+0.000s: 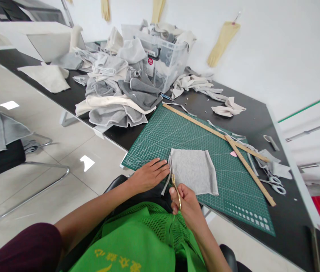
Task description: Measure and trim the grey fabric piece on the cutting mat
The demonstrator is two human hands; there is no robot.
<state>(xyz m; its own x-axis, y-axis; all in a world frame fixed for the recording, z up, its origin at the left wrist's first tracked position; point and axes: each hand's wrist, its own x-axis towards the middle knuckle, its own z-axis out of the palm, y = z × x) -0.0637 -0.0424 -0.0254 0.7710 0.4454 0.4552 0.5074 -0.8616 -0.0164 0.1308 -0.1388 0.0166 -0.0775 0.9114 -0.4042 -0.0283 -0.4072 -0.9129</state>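
A squarish piece of grey fabric (194,170) lies flat on the green cutting mat (148,147), close to its front edge. My right hand (187,204) is closed around the handles of gold-coloured scissors (173,181), whose blades are at the fabric's left edge. A narrow grey strip (165,186) hangs along that edge, beside the blades. Flat and with fingers stretched out, my left hand (149,175) rests just left of the fabric, its fingertips touching the edge. Whether the strip is fully separate from the fabric I cannot tell.
Two wooden rulers (194,120) (250,172) cross the mat's right part. Fabric scraps and white-handled scissors (277,185) lie at the right. A heap of grey and cream cloth (111,87) stands back left, before a clear plastic bin (171,56). A chair (6,155) is at the left.
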